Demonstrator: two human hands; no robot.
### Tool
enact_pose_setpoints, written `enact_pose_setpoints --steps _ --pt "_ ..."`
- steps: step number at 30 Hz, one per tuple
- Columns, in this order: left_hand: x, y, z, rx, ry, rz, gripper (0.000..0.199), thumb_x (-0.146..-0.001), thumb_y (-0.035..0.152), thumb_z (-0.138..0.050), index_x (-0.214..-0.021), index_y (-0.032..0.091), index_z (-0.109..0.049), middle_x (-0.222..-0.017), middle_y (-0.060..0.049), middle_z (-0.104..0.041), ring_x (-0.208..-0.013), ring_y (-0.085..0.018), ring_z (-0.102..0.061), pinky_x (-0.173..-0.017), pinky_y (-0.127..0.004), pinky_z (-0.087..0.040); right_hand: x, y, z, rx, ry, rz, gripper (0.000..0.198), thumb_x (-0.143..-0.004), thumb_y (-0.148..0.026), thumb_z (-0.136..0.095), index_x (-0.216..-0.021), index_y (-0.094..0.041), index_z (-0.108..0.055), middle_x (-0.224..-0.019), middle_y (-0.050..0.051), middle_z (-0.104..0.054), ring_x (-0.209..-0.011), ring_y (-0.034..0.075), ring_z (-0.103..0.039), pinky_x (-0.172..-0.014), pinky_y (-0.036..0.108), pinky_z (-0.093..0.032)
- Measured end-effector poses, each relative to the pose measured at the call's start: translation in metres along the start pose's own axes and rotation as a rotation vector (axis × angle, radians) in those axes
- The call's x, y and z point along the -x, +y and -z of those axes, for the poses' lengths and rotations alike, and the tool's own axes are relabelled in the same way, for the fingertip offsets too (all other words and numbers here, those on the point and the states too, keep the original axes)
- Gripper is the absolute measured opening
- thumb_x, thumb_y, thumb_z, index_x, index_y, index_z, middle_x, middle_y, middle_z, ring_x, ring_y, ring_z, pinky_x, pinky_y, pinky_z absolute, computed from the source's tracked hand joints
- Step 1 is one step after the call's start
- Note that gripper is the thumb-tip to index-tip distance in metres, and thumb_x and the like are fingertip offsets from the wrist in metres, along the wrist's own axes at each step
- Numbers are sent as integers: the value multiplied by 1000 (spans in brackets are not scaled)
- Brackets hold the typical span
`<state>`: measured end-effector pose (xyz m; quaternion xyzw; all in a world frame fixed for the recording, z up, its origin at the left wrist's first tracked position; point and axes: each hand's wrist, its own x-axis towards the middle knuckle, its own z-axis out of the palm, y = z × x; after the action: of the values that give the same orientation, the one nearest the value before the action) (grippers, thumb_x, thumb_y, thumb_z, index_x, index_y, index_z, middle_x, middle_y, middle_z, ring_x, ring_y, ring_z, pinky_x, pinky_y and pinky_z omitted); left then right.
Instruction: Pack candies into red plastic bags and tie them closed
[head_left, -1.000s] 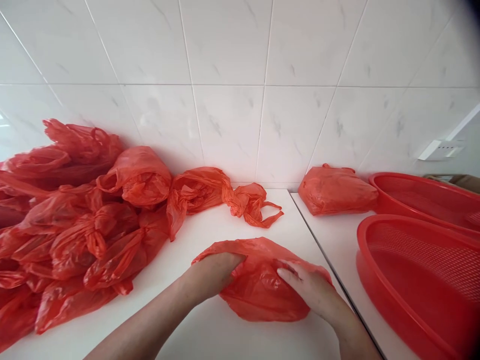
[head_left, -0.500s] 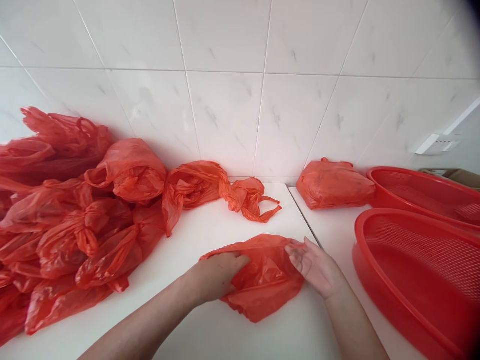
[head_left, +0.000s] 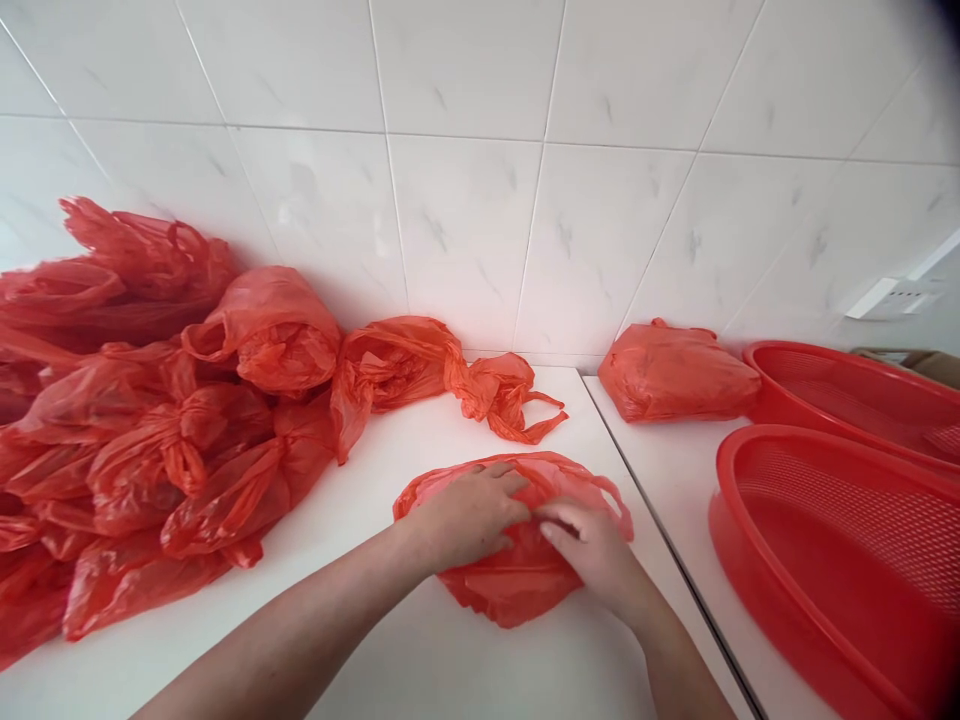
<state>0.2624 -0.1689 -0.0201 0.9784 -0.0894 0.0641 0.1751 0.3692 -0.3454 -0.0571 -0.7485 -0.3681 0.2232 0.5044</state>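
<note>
A red plastic bag (head_left: 517, 595) lies on the white tabletop in front of me, its mouth spread wide and a loop handle standing out at its right. My left hand (head_left: 476, 512) rests over the left part of the mouth, fingers apart and pointing into it. From the right, my right hand (head_left: 589, 545) reaches into the same mouth, with thumb and fingers drawn together close to the left fingertips. Whatever those right fingers pinch is hidden. Crumpled red plastic shows inside the bag.
Filled and knotted red bags (head_left: 180, 440) are heaped at the left. Along the tiled wall sit an open red bag (head_left: 397, 365), a crumpled one (head_left: 502, 395) and a full one (head_left: 679, 375). Red perforated baskets (head_left: 787, 560) stand at the right, beyond a seam (head_left: 660, 530) in the tabletop.
My right hand has moved left from the bag's right edge into its mouth. The left hand has shifted right and up, fingers now spread. The bag's rim has opened out.
</note>
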Motion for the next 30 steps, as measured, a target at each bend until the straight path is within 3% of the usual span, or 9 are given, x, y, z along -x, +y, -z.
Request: enact_pose_setpoints --steps 3,5,10,13,17,22,26,28,30 --pt "-5 -19 -5 -15 -94 10 33 -63 6 -70 -90 24 -71 -118 -8 -62 -119 -34 -51 -96 -44 -41 4 1 1 152 -132 -59 20 -80 -26 -53 -68 -24 -70 -73 0 -68 -68 18 -60 -59 28 -44" --pt "-4 -26 -4 -5 -122 18 35 -65 5 -67 -94 25 -71 -123 -8 -60 -117 -32 -53 -93 -41 -44 5 2 3 166 -132 -91 20 -82 -28 -52 -73 -25 -69 -76 -1 -68 -70 18 -60 -59 28 -43" --pt "9 -17 9 31 -100 19 43 -77 4 -50 -106 30 -66 -131 -2 -56 -115 -25 -55 -88 -33 -45 -2 7 3 120 132 -60 30 -85 -35 -53 -111 -29 -65 -110 2 -66 -103 23 -59 -86 37 -46" --pt "22 -2 21 79 -91 8 33 -81 7 -49 -99 28 -67 -115 -3 -64 -99 -22 -62 -78 -29 -45 -7 17 1 151 187 -125 43 -85 -36 -53 -127 -28 -57 -119 4 -63 -111 25 -56 -95 42 -42" --pt "39 10 31 91 -165 -42 2 -77 21 -64 -77 23 -64 -83 -2 -65 -81 -21 -60 -72 -29 -42 -10 31 3 243 259 -194 46 -81 -37 -58 -126 -25 -59 -112 8 -67 -107 29 -59 -91 45 -43" --pt "50 4 21 -80 -179 -35 19 -73 2 -53 -67 19 -51 -70 0 -59 -69 -17 -52 -71 -29 -39 -7 26 8 349 286 -219 37 -85 -39 -54 -117 -23 -65 -103 7 -70 -99 27 -63 -82 41 -48" --pt "51 2 13 -153 -84 -89 23 -77 -3 -44 -67 18 -44 -72 1 -56 -67 -14 -46 -68 -28 -38 0 5 3 470 400 -59 28 -90 -39 -47 -83 -23 -69 -80 3 -69 -72 20 -63 -66 33 -48" --pt "50 4 12 -165 -42 -121 22 -82 0 -43 -68 18 -44 -75 1 -56 -71 -14 -47 -71 -29 -38 2 -2 -3 478 414 121 23 -89 -35 -49 -88 -22 -68 -86 3 -69 -77 19 -62 -71 32 -49" --pt "50 5 11 -174 -16 -137 22 -85 3 -43 -69 18 -44 -77 0 -56 -75 -15 -49 -75 -29 -39 3 -4 -9 485 283 251 22 -86 -27 -52 -101 -23 -68 -100 4 -67 -93 21 -61 -83 34 -48"
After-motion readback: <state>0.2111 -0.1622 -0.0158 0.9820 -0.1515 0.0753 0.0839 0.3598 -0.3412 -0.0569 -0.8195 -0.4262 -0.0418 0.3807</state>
